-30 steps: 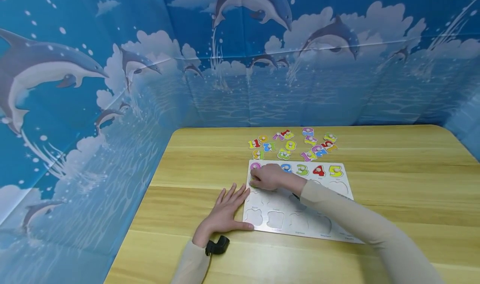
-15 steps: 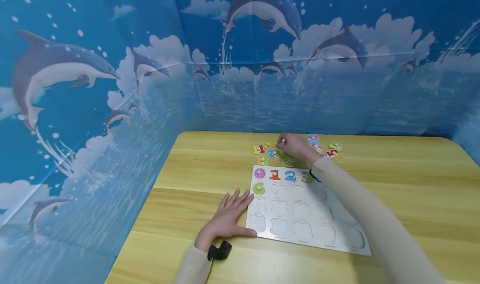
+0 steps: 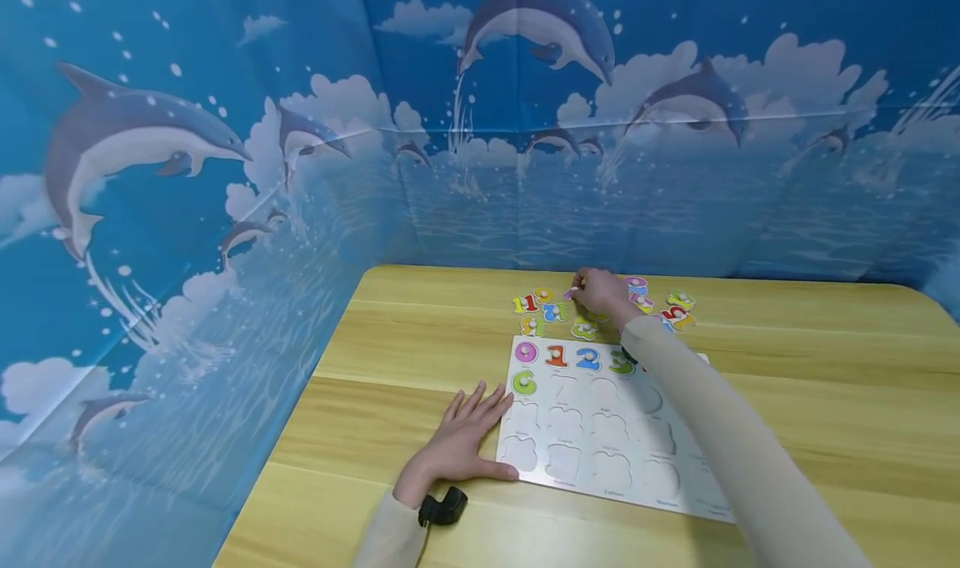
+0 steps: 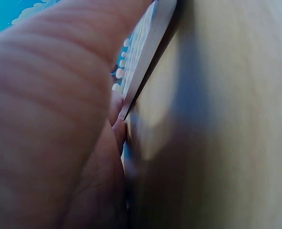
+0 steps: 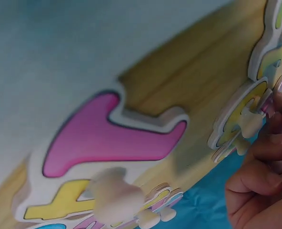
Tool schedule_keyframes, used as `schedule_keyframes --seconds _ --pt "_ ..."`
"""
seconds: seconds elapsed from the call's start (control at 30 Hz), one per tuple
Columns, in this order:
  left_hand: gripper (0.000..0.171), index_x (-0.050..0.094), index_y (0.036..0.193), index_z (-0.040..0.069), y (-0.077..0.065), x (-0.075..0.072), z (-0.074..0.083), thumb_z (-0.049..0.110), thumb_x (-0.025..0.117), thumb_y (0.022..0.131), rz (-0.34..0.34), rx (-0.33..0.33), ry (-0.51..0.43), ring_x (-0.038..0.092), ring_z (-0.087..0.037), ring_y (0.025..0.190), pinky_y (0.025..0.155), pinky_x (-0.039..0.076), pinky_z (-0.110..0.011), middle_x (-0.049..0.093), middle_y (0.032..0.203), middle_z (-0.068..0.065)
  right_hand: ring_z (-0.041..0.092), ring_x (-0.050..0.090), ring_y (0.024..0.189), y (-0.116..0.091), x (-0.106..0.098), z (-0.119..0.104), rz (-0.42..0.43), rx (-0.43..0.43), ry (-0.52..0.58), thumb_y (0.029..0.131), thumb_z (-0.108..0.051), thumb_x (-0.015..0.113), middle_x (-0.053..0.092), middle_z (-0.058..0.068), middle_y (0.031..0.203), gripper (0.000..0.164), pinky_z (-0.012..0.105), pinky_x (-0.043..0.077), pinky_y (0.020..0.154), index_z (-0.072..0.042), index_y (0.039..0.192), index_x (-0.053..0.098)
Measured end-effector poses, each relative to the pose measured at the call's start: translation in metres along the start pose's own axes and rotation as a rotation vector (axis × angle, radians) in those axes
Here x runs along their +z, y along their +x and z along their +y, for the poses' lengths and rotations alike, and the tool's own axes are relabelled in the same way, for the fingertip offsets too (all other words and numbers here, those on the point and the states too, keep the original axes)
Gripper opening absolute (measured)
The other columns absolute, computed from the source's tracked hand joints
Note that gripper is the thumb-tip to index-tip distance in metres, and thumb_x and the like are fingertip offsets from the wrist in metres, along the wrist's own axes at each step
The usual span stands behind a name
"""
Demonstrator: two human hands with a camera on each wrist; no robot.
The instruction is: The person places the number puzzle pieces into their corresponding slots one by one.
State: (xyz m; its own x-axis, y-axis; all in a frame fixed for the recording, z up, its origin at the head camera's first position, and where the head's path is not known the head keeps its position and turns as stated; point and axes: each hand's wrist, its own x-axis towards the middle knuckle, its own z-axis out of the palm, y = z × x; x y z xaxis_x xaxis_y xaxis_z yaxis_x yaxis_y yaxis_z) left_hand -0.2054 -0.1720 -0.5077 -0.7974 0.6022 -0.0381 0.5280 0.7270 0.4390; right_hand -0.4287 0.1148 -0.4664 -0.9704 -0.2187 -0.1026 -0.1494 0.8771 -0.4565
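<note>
In the head view a white number puzzle board (image 3: 543, 418) lies on the table. A pink 0 (image 3: 527, 352), red 1 (image 3: 557, 356), blue 2 (image 3: 588, 359) and green 3 (image 3: 622, 362) fill its top row; a green 6 (image 3: 523, 384) sits below the 0. My left hand (image 3: 459, 447) rests at the board's left edge, fingers spread and straight. Above the board, my right hand (image 3: 602, 293) pinches a small pink number piece (image 3: 570, 294) between thumb and fingers; whether it is lifted is unclear. The right forearm hides part of the board.
Loose knobbed number pieces lie behind the board, among them an 11 (image 3: 525, 304), a 12 (image 3: 556, 311) and a red-orange 15 (image 3: 678, 317). The right wrist view shows a pink-and-yellow 17 (image 5: 107, 138) close by. A dolphin-print curtain (image 3: 480, 209) borders the table (image 3: 375, 359).
My right hand has left the green 6 on the board, gone back to the loose pieces and taken hold of a pink one. The left hand stays at the board's edge; the view shifts slightly.
</note>
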Motion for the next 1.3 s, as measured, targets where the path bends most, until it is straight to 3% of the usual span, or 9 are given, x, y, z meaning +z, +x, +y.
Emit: schedule_keyframes --seconds 0.4,0.6,0.77,0.87,1.07,1.3 --pt "0.103 0.014 0.154 0.021 0.002 0.003 -0.002 0.068 0.063 0.076 -0.007 -0.006 0.003 -0.005 -0.021 0.143 0.112 -0.008 -0.044 0.007 0.158 0.005 0.023 0.051 0.064 -0.003 0.005 0.003 0.058 0.003 -0.040 0.096 -0.026 0.057 0.061 0.010 0.082 0.023 0.033 0.038 0.051 -0.004 0.102 0.058" --pt "0.104 0.013 0.154 0.021 0.002 0.004 -0.002 0.068 0.063 0.076 -0.015 -0.009 0.001 -0.006 -0.020 0.143 0.112 -0.009 -0.043 0.006 0.158 0.005 0.021 0.049 0.060 -0.005 0.001 0.006 0.063 0.009 0.023 0.097 -0.028 0.056 0.060 0.008 0.075 0.024 0.033 0.036 0.049 -0.005 0.102 0.059" --pt "0.104 0.013 0.154 0.021 0.001 0.003 -0.004 0.068 0.063 0.075 -0.014 -0.015 0.002 -0.007 -0.020 0.143 0.112 -0.009 -0.043 0.006 0.158 0.005 0.020 0.046 0.058 -0.014 -0.005 0.003 0.034 -0.043 0.077 0.096 -0.033 0.057 0.056 0.007 0.075 0.026 0.032 0.035 0.049 -0.007 0.099 0.057" --pt "0.104 0.014 0.154 0.021 0.001 0.003 -0.004 0.067 0.064 0.076 -0.012 -0.013 0.003 -0.006 -0.020 0.143 0.112 -0.009 -0.043 0.006 0.158 0.004 0.019 0.045 0.059 -0.025 -0.005 0.002 -0.004 -0.128 0.121 0.097 -0.029 0.056 0.054 0.007 0.076 0.024 0.032 0.036 0.053 -0.005 0.097 0.055" --pt "0.104 0.014 0.154 0.020 0.002 0.003 -0.003 0.066 0.064 0.076 -0.004 -0.009 0.002 -0.005 -0.022 0.143 0.112 -0.008 -0.044 0.007 0.158 0.003 0.016 0.042 0.058 -0.059 0.000 -0.005 -0.161 -0.292 0.163 0.096 -0.020 0.057 0.050 0.004 0.071 0.017 0.030 0.035 0.055 -0.004 0.094 0.052" --pt "0.104 0.013 0.154 0.021 0.003 0.003 -0.002 0.066 0.064 0.075 -0.004 -0.016 -0.010 -0.006 -0.021 0.143 0.112 -0.009 -0.043 0.006 0.158 0.004 0.013 0.039 0.056 -0.097 0.011 -0.014 -0.320 -0.329 0.110 0.094 -0.026 0.062 0.046 0.000 0.066 0.020 0.027 0.031 0.054 -0.010 0.087 0.053"
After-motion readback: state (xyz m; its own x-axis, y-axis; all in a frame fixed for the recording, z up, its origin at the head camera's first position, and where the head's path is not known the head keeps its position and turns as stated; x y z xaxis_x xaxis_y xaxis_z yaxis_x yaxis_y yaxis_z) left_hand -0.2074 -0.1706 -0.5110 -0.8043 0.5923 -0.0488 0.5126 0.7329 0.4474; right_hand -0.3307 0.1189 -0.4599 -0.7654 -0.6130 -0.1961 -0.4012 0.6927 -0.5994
